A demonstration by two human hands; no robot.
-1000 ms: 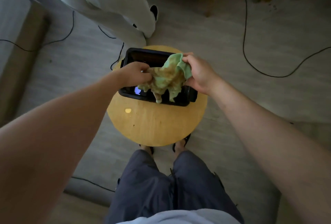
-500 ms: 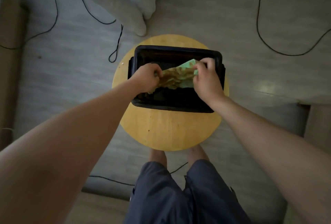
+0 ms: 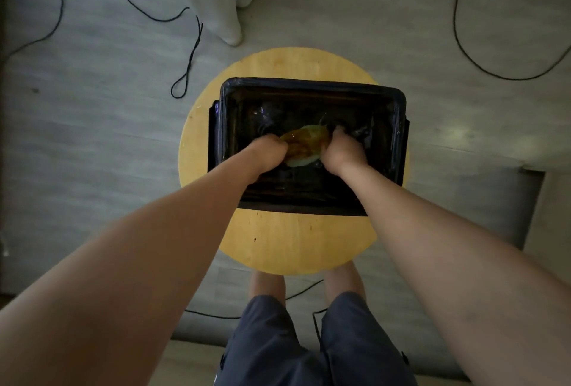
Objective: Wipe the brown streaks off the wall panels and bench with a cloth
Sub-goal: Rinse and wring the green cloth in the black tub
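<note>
A green cloth (image 3: 304, 146), heavily stained brown, is bunched up low inside a black rectangular tub (image 3: 309, 84) that holds water. My left hand (image 3: 267, 152) grips the cloth's left end and my right hand (image 3: 341, 151) grips its right end, both down inside the tub. The tub stands on a round yellow wooden stool (image 3: 296, 240). No wall panel or bench with streaks is in view.
Black cables (image 3: 188, 55) loop over the grey floor to the left and right (image 3: 482, 55) of the stool. Another person's pale trouser leg (image 3: 222, 9) stands just beyond the stool. My own legs in dark shorts (image 3: 309, 339) are close against the stool's near side.
Both hands have lowered the cloth from above the tub's rim down into the water. The cloth is now bunched between them, and the view has tilted further down.
</note>
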